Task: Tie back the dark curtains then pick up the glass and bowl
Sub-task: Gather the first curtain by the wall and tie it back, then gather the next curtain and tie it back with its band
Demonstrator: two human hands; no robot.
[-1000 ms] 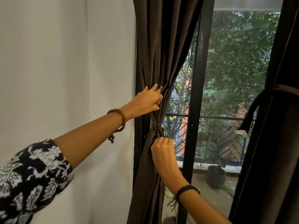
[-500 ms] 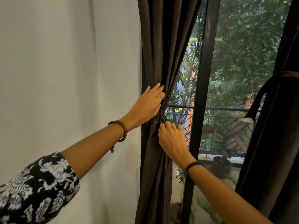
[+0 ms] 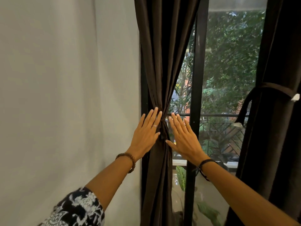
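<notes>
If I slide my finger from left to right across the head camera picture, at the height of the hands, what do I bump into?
White wall → left hand → tie knot on the left curtain → right hand → window bar → right curtain.

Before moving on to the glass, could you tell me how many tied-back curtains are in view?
2: the left curtain, cinched between both open hands, and the right curtain at the frame's edge, banded by a tieback.
</notes>
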